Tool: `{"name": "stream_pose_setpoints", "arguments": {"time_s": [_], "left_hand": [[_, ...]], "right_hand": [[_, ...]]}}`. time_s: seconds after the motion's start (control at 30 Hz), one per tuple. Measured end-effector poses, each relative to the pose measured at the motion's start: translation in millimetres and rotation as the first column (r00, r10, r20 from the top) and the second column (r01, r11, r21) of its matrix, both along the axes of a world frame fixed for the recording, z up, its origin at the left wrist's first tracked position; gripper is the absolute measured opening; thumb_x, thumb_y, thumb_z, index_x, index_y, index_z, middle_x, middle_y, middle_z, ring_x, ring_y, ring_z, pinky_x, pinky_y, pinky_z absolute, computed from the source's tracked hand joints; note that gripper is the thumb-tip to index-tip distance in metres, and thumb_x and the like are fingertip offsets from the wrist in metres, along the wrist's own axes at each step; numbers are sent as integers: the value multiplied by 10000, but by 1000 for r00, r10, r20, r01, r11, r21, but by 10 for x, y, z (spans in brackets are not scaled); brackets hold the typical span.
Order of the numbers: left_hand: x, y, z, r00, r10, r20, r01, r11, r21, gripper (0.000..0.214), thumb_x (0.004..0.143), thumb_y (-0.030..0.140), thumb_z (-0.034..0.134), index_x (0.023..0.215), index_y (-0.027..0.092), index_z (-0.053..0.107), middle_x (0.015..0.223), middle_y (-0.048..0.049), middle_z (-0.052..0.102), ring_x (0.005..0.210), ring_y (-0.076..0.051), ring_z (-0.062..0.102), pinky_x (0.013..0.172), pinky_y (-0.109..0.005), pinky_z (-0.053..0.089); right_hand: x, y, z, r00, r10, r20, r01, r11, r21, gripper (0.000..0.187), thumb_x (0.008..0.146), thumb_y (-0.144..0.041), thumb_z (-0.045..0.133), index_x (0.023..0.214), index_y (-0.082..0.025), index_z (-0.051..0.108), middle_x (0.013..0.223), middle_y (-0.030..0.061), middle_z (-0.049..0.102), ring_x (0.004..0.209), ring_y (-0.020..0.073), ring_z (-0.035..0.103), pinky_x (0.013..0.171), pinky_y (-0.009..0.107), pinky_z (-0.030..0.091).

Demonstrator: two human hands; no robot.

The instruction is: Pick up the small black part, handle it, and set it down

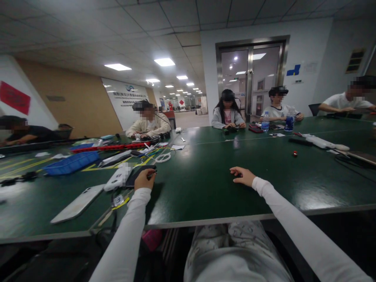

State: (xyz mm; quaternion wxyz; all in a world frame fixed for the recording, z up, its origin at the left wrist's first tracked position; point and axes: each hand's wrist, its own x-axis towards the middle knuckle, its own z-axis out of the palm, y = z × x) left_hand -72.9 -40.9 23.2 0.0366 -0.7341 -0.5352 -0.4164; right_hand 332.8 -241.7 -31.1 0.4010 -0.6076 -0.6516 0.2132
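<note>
My left hand (144,179) is curled over the right side of a dark flat case (132,176) on the green table. Its thumb and fingers are bent together near a small dark object, too indistinct to name. Just left of the case lies a white device (116,179) with round dark spots. A white phone-like slab (78,204) rests nearer the table's front edge. My right hand (243,176) hovers low over the bare tabletop (196,188), fingers apart, with nothing in it.
A blue plastic tray (72,163), a coiled white cable (163,157) and several tools lie to the left. Farther right are a small red object (295,154), a white long-handled device (321,141) and a water bottle (265,122). Several people sit around the table.
</note>
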Motion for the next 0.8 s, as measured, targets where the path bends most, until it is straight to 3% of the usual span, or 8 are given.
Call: {"name": "stream_pose_setpoints", "arguments": {"time_s": [0.2,0.4,0.8], "left_hand": [[-204,12,-11,978,191,83,-185,980,-71,202,638,279,489,794,161,540,785,-34,569,764,-176,526,722,-281,395],[-268,69,-117,984,173,34,-172,985,-32,206,643,276,485,806,170,555,782,-25,574,753,-165,527,720,-274,391],[-283,117,-165,972,233,-26,-234,959,-162,207,641,310,513,790,182,580,759,-16,605,756,-162,543,694,-249,391]], "right_hand": [[28,17,-56,1000,6,12,-6,1000,-2,494,608,-219,616,1080,-208,472,1020,43,551,862,151,521,769,341,408],[46,19,-88,1000,7,26,-7,1000,-1,478,613,-220,614,1072,-209,478,1022,42,551,860,150,522,764,339,409],[52,17,-100,999,9,35,-10,1000,12,454,616,-207,606,1054,-206,488,1015,39,556,846,148,524,735,318,410]]}}
